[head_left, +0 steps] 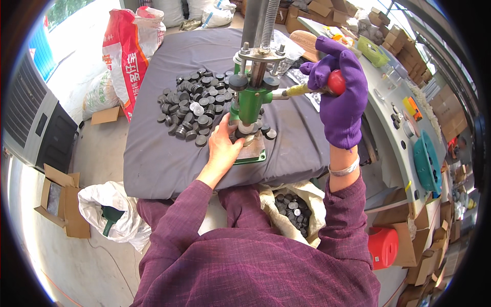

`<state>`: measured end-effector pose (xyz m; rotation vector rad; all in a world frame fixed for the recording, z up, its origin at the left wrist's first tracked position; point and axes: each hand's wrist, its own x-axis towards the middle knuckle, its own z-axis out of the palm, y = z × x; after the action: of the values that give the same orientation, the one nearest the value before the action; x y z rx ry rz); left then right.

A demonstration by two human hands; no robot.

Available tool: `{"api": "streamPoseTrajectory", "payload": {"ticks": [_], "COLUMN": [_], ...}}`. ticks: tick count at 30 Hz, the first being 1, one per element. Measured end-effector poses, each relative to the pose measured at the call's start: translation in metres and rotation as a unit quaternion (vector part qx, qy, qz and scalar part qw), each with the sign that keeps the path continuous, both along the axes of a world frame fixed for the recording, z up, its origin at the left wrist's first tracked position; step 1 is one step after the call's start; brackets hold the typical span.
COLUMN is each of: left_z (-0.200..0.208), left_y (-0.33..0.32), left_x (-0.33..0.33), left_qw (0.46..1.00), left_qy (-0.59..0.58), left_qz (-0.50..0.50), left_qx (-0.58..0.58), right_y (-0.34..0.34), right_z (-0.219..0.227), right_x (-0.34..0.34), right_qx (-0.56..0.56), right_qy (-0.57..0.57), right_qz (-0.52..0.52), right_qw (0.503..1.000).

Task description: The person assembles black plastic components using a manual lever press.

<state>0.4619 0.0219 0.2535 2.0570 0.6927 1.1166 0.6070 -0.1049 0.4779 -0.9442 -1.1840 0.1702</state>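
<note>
While purple-gloved right hand point(346, 105) clasps red-knobbed yellow lever point(297, 90), pale round piece point(248, 140) sits right of bare left hand point(222, 147), grip unclear; slipping lever could pinch fingers under green metal press point(251, 101).

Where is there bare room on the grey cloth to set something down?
Front left, between the black disc pile, the left hand and the near edge of the cloth; also right of the green press, toward the cloth's right edge. Crowded: the pile, and under the press, where the left hand is.
</note>
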Motion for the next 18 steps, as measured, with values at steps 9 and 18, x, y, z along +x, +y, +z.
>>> {"api": "streamPoseTrajectory", "payload": {"ticks": [9, 18], "left_z": [-0.004, -0.004], "left_y": [0.003, 0.019], "left_x": [0.009, -0.031], "left_qw": [0.993, 0.989], "left_qy": [-0.05, -0.033], "left_qz": [-0.03, 0.044], "left_qx": [-0.101, 0.134], "right_y": [-0.021, -0.06], "right_z": [-0.045, -0.144], "right_x": [-0.013, -0.027], "right_qx": [0.062, 0.06], "right_qy": [-0.026, -0.155], "right_qz": [0.008, -0.059], "right_qw": [0.998, 0.984]}}
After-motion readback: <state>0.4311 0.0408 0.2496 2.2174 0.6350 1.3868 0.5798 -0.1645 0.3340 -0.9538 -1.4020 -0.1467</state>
